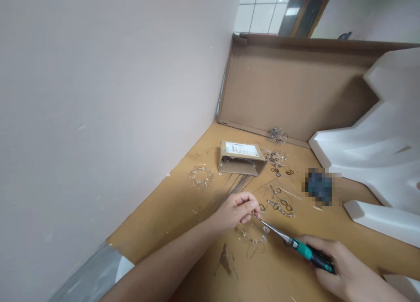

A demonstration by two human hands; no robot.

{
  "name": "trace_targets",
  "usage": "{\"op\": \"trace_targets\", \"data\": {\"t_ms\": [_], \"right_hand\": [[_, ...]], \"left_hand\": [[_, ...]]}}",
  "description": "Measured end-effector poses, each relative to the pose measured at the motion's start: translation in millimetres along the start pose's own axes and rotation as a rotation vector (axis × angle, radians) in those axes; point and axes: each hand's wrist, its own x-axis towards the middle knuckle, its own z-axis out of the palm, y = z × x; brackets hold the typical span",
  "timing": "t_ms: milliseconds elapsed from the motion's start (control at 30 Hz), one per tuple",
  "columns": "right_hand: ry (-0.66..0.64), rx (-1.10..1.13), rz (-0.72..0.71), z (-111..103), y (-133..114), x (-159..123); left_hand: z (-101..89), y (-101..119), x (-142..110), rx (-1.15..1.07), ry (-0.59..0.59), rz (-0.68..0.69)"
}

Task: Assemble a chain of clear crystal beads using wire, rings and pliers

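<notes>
My left hand (241, 210) is closed in a pinch on a thin wire ring strung with clear beads (255, 241), which hangs just below the fingers over the brown work surface. In my right hand (337, 262) are long-nose pliers (305, 250) with green and black handles. Their slim jaws reach left to the wire beside my left fingertips; whether the jaws grip the wire is too small to tell. Close by on the right lie a beaded wire strip (282, 209) and several small dark rings (285, 204).
A small cardboard box (241, 155) lies open-sided, with loose straight wires (236, 186) in front. Left of it rests another beaded wire ring (201, 176). Wire tangles (277, 135) sit at the back. White foam pieces (361, 140) stand right, a cardboard wall (295, 83) behind, a pale wall left.
</notes>
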Motion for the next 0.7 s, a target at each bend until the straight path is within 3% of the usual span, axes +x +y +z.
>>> {"op": "trace_targets", "data": {"t_ms": [500,700], "right_hand": [[-0.072,0.069,0.0,0.2,0.3,-0.5],[0.042,0.056,0.042,1.8,0.7,-3.3]], "left_hand": [[1.3,2.3,-0.9,0.015,0.011,-0.01],[0.6,-1.9,0.8,-0.002,0.001,-0.013]]}}
